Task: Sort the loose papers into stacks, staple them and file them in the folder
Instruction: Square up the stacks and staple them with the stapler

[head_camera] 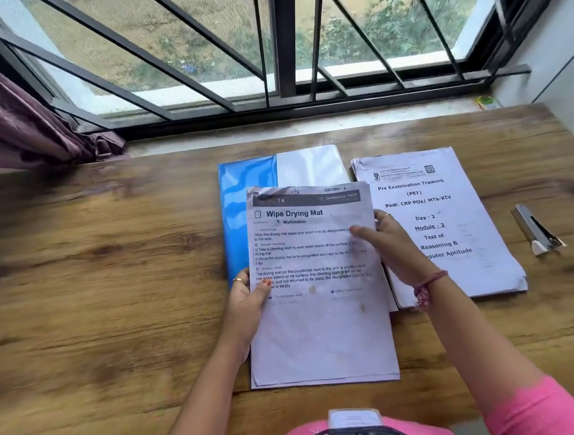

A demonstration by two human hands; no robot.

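Note:
A thin stack of papers [321, 324], its top sheet headed "Wipe Drying Mat", stands tilted with its lower edge on the wooden table [93, 267]. My left hand [246, 306] grips its left edge, thumb on the front. My right hand [392, 246] grips its right edge at mid height. Behind it lies the blue and white folder [242, 186], partly hidden by the papers. To the right lies a second stack [449, 204] headed "Pre Examination Training". A metal stapler [537, 230] rests right of that stack.
A barred window [265, 47] and its sill run along the table's far edge. A purple curtain [13, 118] hangs at the far left. A small yellow-green packet [486, 102] sits on the sill at the right. A wall [558, 58] bounds the right side.

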